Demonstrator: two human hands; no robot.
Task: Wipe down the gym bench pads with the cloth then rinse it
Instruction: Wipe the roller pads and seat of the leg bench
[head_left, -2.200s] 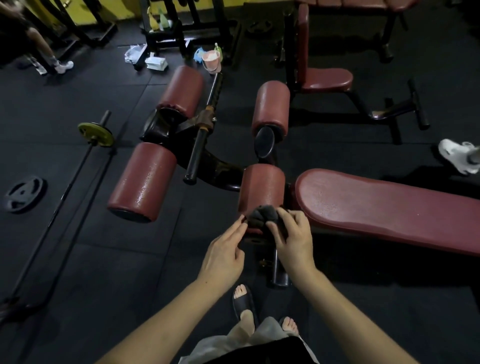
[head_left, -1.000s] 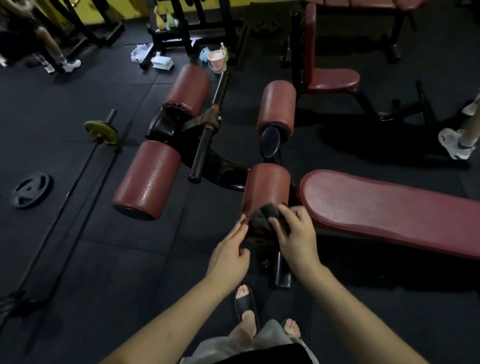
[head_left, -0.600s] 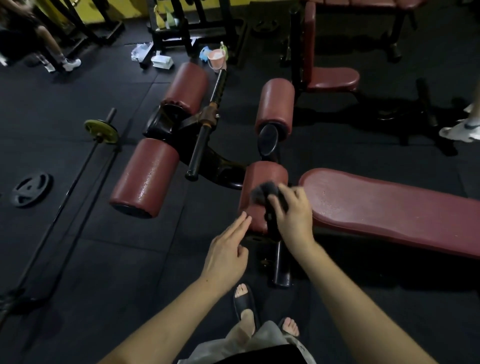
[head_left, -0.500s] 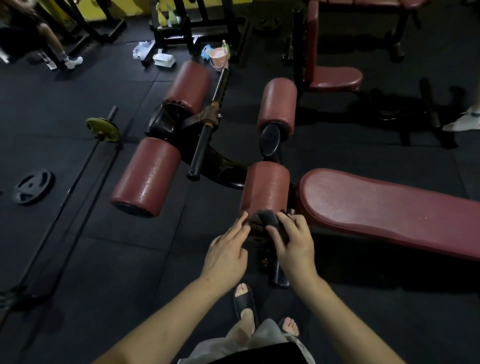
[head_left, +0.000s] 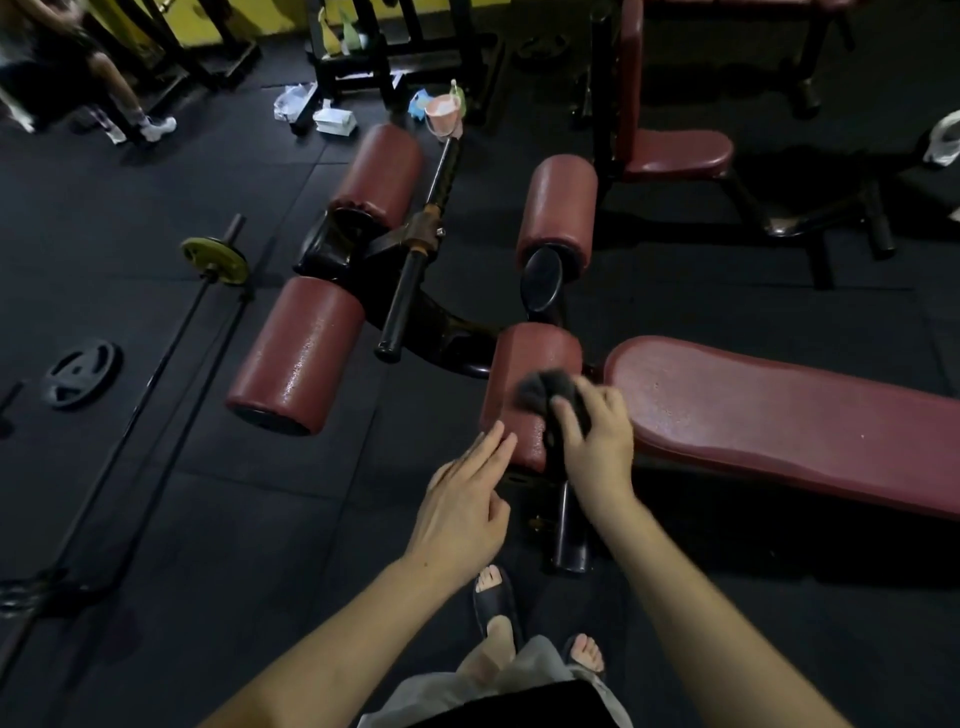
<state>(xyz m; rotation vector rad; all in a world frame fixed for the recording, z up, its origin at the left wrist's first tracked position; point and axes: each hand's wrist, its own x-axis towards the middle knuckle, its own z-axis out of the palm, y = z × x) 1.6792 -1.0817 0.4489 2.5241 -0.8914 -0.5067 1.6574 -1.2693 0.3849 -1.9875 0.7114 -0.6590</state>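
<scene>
A dark rubber floor (head_left: 156, 509) carries everything. Just ahead of the hands stands a bench (head_left: 779, 415) (red pads on a black frame), its long pad running off past the right hand. Left of the left hand lies a barbell (head_left: 171, 332) with a yellow plate (head_left: 214, 253), and farther left a loose black plate (head_left: 80, 372). Well beyond the hands sit a pink bucket (head_left: 443, 114) and a white box (head_left: 335, 122).

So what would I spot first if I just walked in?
Probably the right hand rubbing a dark crumpled cloth over the nearest dark red padded roller, mid-picture. Beside it on the right stretches the long dark red bench pad, and far left a yellow weight plate on a barbell.
</scene>
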